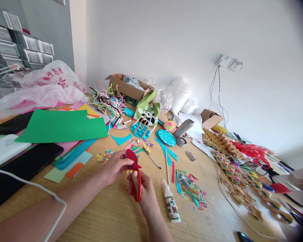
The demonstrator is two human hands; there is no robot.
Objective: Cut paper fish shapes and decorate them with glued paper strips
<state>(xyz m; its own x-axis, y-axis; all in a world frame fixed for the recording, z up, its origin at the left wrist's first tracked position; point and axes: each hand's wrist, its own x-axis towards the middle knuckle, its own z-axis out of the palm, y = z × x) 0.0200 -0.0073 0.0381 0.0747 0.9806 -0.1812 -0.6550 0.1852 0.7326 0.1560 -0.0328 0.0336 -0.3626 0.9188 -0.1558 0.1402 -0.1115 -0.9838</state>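
Note:
Between the fingers and thumb of my left hand (120, 164) is a small red paper cutout (131, 156), rounded at the top with pointed bits at its lower end. My right hand (143, 190) grips red-handled scissors (138, 188), their blades pointing up at the paper's lower edge. Part of the blades is hidden behind the red paper. To the right of my right hand stands a white glue bottle (171, 203) with a pointed nozzle. Just beyond my hands lie a pen (154, 159) and small fish-like paper cutouts (146, 145).
Left of my hands, a large green sheet (63, 126) covers other coloured papers, beside a black phone-like slab (30, 168). Paper scraps (189, 188) are heaped at right. A metal flask (185, 127), a panda bag (147, 111) and pipe cleaners (107, 99) stand behind. A white cable (219, 174) crosses the table.

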